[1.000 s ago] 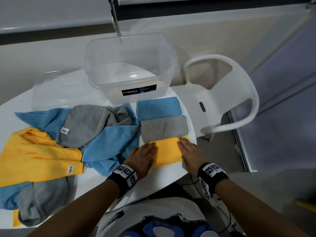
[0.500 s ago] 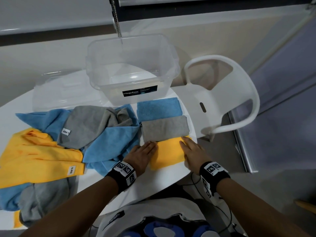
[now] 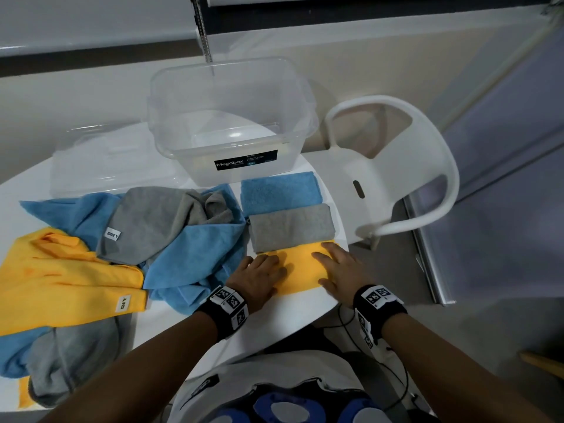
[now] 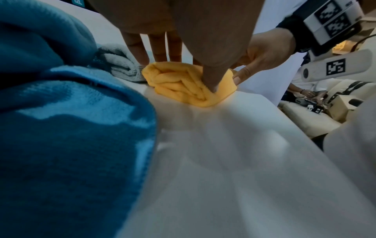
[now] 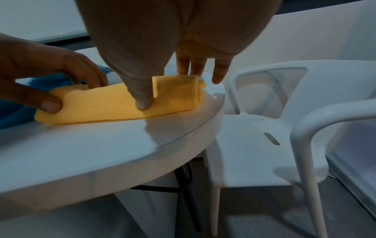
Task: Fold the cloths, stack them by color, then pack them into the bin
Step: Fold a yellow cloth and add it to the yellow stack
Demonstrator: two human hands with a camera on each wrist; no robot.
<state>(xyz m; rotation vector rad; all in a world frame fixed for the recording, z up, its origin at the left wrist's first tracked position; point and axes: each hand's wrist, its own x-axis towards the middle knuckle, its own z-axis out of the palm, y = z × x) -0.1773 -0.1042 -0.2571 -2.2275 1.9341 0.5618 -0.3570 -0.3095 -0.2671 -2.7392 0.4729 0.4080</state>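
Both hands rest flat on one folded yellow cloth (image 3: 300, 270) at lower centre of the head view, near the tabletop (image 3: 293, 312) edge. Left hand (image 3: 258, 279) lies on its left end, fingers straight and together, thumb against the near edge. Right hand (image 3: 338, 270) lies on its right end, fingers spread fairly wide, thumb pressed on the near edge. Neither grips it.

Folded cloths, 3 in a column right of centre: folded blue cloth (image 3: 280, 190) at top, folded gray cloth (image 3: 291, 228) in the middle, the yellow one at the bottom, each touching the next.

Unfolded cloths in a heap on the left half of the frame: loose gray cloth (image 3: 161, 221) on top of a loose blue cloth (image 3: 195, 257), a loose yellow cloth (image 3: 61, 282) at far left, a second gray cloth (image 3: 73, 355) at lower left. Blue (image 3: 12, 352) and yellow (image 3: 24, 392) scraps show at the lower-left edge; can't tell whether they are separate cloths.

1 clear bin (image 3: 232, 123) at upper centre, just behind the folded blue cloth. 1 clear lid (image 3: 100, 160) to its left. 1 white chair (image 3: 393, 175) at right, beside the tabletop.
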